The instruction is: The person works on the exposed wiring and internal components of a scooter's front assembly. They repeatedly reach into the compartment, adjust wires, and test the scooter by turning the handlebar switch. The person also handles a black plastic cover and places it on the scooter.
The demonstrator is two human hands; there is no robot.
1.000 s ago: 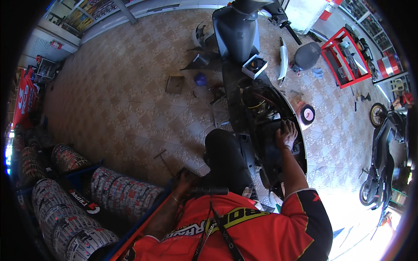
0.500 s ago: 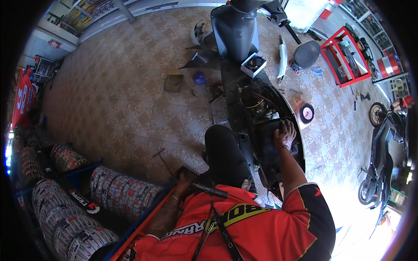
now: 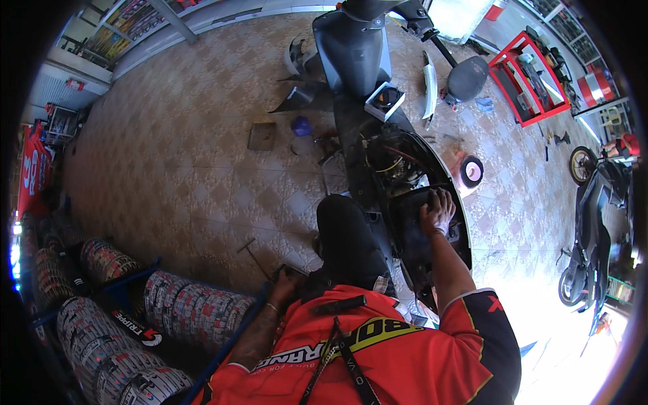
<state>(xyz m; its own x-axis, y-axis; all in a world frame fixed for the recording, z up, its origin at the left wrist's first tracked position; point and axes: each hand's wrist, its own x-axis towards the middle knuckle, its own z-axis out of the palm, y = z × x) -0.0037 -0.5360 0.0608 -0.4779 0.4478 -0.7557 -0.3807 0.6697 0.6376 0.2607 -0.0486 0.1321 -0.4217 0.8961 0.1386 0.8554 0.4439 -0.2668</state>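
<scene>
While the view shifts slightly, the stripped scooter (image 3: 378,152) stays put beneath and ahead of the right grip (image 3: 437,214), so the work seems steadied. Its black storage bin (image 3: 410,226) lies under the right grip, which rests splayed, clasping nothing visible. Whether the left grip (image 3: 287,282) is clenched or released, I cannot tell; 1 T-handled tool (image 3: 251,253) juts ahead-left of it, its near end hard to make out.

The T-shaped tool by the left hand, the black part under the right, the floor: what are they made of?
T-shaped tool: probably metal, being so slim; finish too dim to judge. Black part: likely moulded plastic, dull, from its even dark surface. Floor: apparently tile, somewhat glossy, from repeating diamonds and bright glare.
</scene>
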